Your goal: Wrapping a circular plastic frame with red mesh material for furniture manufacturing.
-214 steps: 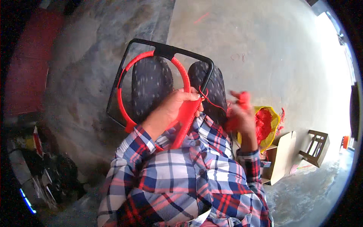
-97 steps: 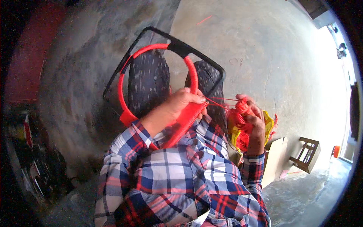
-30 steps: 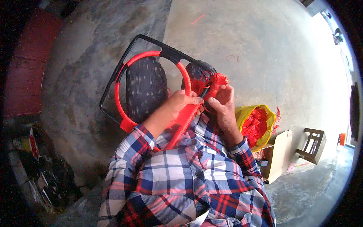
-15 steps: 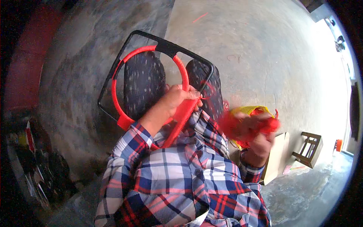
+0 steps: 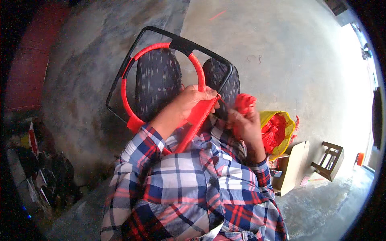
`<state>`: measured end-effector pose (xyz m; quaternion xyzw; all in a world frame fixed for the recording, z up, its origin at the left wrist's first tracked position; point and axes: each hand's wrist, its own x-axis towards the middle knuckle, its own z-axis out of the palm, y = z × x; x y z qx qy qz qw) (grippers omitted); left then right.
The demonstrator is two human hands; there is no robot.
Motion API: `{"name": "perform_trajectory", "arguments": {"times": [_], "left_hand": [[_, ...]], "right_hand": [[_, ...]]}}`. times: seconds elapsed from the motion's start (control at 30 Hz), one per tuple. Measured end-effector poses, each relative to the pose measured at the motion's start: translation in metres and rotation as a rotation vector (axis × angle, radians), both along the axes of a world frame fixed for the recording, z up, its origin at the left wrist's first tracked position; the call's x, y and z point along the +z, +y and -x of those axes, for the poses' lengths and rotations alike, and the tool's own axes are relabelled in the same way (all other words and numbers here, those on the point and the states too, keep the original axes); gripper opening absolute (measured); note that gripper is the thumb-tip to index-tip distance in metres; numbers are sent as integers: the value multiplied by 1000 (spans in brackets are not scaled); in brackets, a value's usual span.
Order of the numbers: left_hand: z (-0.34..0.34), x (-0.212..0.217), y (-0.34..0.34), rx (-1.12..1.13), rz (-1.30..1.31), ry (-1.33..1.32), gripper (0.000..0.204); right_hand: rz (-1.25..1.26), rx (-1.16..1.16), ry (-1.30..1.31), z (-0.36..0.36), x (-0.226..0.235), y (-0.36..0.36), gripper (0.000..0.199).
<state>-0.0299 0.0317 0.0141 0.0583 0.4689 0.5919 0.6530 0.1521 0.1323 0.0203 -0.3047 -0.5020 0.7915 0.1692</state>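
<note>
A black rounded-rectangle frame (image 5: 140,39) with a ring (image 5: 124,93) inside it rests over my knees. Red cord is wrapped closely around most of the ring, and flat red bands cover the frame's near right side (image 5: 194,129). My left hand (image 5: 192,99) is closed around that right side, thumb on top, fingers partly hidden beneath. Just to the right, my right hand (image 5: 246,123) grips a bundle of red cord (image 5: 244,103), some of it showing above the fingers. Slight blur and the bundle hide part of these fingers.
To the right stands a yellow bag (image 5: 290,138) holding more red cord (image 5: 274,132). Beside it are an open cardboard box (image 5: 295,170) and a small wooden stool (image 5: 330,161). Dark clutter (image 5: 52,172) lies at the left. A red strand (image 5: 217,15) lies on the concrete floor ahead.
My right hand has come left, from in front of the yellow bag to beside the frame, carrying the red cord. The frame and my left hand have shifted slightly up and right in view.
</note>
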Motion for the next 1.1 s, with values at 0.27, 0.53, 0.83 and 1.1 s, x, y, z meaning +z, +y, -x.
{"name": "perform_trajectory", "arguments": {"times": [0.27,0.53,0.83,1.1], "left_hand": [[5,-5,0,47,17,-88,13],[11,-18,0,17,-10,-115,12],[6,-19,-10,-8,-26,-74,14],[-7,8,0,-36,-14,-88,11]], "right_hand": [[-82,55,-70,-23,22,26,12],[-133,-527,616,-215,-3,180,17],[-650,630,-182,-21,-8,28,53],[-270,3,279,60,15,30,54]]}}
